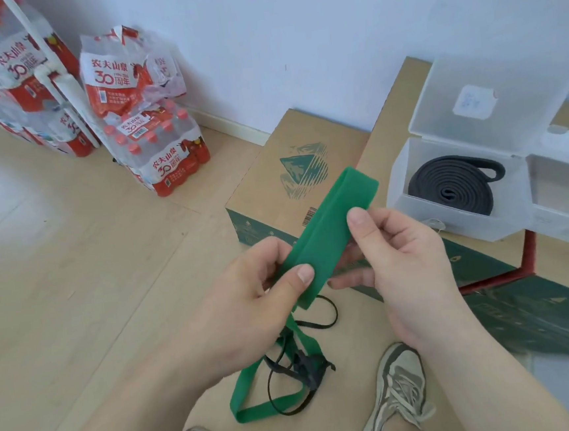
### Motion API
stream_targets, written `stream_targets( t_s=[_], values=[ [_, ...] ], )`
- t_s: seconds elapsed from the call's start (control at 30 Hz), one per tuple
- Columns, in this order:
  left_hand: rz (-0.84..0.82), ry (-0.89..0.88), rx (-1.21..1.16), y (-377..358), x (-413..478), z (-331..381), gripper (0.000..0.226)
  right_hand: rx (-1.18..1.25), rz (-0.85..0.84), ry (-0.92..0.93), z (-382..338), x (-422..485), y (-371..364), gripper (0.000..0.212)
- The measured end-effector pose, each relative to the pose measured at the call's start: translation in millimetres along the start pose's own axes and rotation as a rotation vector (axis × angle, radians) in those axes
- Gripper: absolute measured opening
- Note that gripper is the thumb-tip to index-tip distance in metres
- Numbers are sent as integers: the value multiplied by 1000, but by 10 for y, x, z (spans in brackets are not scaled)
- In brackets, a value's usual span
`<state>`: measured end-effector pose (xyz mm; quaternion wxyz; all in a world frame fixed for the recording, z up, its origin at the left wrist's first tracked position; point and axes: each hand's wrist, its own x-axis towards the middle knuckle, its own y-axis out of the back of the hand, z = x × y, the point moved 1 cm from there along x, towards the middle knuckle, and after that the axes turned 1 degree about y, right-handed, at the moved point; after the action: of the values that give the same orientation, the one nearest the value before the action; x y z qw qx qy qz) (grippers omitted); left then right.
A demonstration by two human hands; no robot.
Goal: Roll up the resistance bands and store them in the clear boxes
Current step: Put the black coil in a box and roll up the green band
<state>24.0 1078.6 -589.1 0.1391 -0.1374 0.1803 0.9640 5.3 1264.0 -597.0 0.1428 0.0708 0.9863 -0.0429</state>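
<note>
Packs of bottled water [163,146] sit on the floor by the wall on the left, nothing to do with the job. Moving over, the left hand [248,287] pinches the green band [332,225], thumb on top and fingers curled underneath. The right hand [403,256] pinches it higher up the same way. My guess is they're keeping the doubled end flat and taut so the roll starts tidy. The rest of the loop hangs down to the floor by the shoes [399,387], draped over a thin black band [330,318]. Over on the right, a clear box [407,184] sits lid-up near the front edge of a carton [395,119], with a rolled black band [445,187] already inside, within easy reach.
</note>
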Motion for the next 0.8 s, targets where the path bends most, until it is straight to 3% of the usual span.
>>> stream_targets(
  t_s=[0.07,0.13,0.27,0.33,0.4,0.43,0.5,0.57,0.7,0.8],
  values=[
    [8,-26,-30,-3,-42,70,17,-238,111,24,84,36,64,16],
    [-4,-27,2,21,-44,94,22,-490,162,179,111,29,128,21],
    [-42,-17,102,88,-22,44,20,-703,-257,525,86,-81,60,60],
    [-24,-28,159,83,-35,33,18,-660,-432,464,103,-126,15,65],
    [47,-45,150,85,-45,11,9,-634,-484,381,100,-129,39,61],
    [86,-38,114,93,-43,-9,3,-631,-488,348,88,-128,70,57],
    [133,-24,36,114,-29,-62,17,-627,-496,271,62,-127,120,54],
    [115,-17,-11,118,-21,-75,21,-639,-496,209,55,-151,131,59],
    [37,-18,-22,55,-15,-41,14,-620,-378,178,42,-135,101,40],
    [27,-2,23,55,26,-84,23,-544,-398,83,16,-66,149,40]
  ],
)
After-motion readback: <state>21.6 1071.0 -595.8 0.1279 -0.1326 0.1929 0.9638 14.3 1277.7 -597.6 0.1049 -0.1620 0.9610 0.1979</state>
